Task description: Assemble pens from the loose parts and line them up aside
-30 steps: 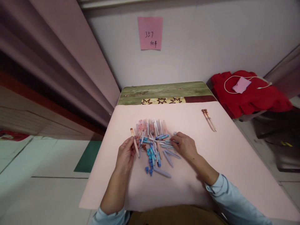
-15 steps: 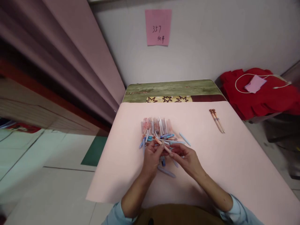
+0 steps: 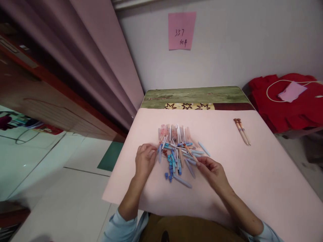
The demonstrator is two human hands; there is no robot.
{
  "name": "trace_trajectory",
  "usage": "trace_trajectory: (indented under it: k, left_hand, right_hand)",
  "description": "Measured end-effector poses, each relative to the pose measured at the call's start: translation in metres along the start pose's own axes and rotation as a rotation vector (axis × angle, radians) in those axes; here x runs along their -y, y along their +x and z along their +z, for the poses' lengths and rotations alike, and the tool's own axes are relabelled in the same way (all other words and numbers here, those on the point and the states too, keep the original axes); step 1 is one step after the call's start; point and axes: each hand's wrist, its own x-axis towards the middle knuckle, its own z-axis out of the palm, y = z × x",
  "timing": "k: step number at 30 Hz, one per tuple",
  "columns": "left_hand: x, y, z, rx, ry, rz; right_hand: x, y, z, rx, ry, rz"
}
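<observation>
Right hand (image 3: pixel 213 169) pinches the peach pen (image 3: pixel 191 154) by its near end, with the far end aimed at 11 o'clock over the pen pile (image 3: pixel 176 151). Left hand (image 3: pixel 145 158) is curled narrow at the pile's 9 o'clock edge; I can't tell if it grips anything. Pen pair (image 3: pixel 242 131) lies at 2 o'clock, well apart.

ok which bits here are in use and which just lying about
In use: heap of blue and pink plastic pens and caps, left hand at its edge; peach plastic pen in right hand; two like pens laid apart.
Lying about: red cloth, pink paper wall note.
</observation>
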Motion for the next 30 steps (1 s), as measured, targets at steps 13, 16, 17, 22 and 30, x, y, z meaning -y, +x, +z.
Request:
trace_trajectory:
  k: [13, 16, 17, 22, 30]
  left_hand:
    - [-0.02, 0.011, 0.024, 0.378, 0.286, 0.392]
    - [-0.021, 0.014, 0.024, 0.416, 0.297, 0.41]
    - [-0.022, 0.015, 0.023, 0.421, 0.299, 0.412]
    - [-0.033, 0.019, 0.009, 0.345, 0.16, 0.366]
    - [-0.083, 0.022, 0.01, 0.254, -0.941, -0.32]
  right_hand:
    - [0.001, -0.008, 0.0, -0.002, 0.071, 0.023]
    - [-0.002, -0.007, -0.001, 0.005, 0.086, 0.022]
    - [-0.002, -0.007, -0.001, 0.008, 0.086, 0.019]
    - [0.003, -0.009, -0.003, -0.012, 0.064, -0.002]
    - [0.029, -0.013, -0.004, -0.06, -0.124, -0.121]
